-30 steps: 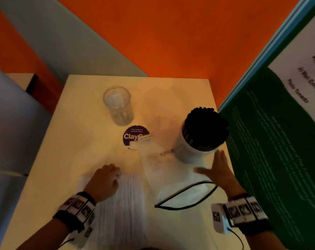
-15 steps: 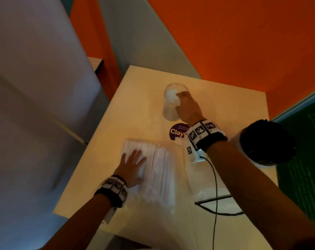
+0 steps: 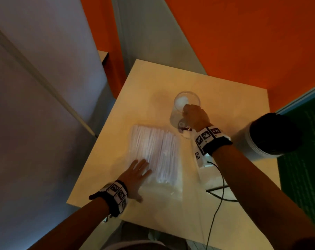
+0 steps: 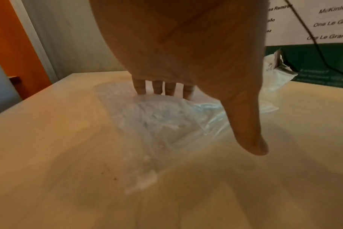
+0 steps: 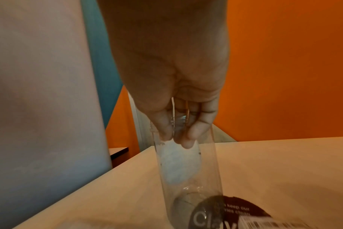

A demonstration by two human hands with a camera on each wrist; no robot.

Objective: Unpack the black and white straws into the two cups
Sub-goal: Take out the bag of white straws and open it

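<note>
A clear plastic cup [image 3: 182,109] stands near the middle of the pale table [image 3: 225,98]. My right hand [image 3: 194,117] pinches its rim, thumb outside and fingers [image 5: 192,133] inside the cup [image 5: 186,167]. A clear bag of white straws [image 3: 156,152] lies flat in front of it. My left hand [image 3: 136,175] rests on the bag's near left corner with fingers [image 4: 159,88] straight on the plastic [image 4: 157,124]. At the right edge a white cup [image 3: 248,141] is packed with black straws [image 3: 274,132].
A round dark sticker [image 5: 231,212] lies on the table under the clear cup's near side. An empty clear bag [image 3: 203,170] and a black cable [image 3: 219,192] lie right of the white straws. A green poster [image 3: 304,159] borders the right side, an orange wall [image 3: 243,42] stands behind.
My right hand left the white cup of black straws, reached across and took the clear cup by its rim, drawing it nearer. My left hand went from curled to flat on the white-straw bag.
</note>
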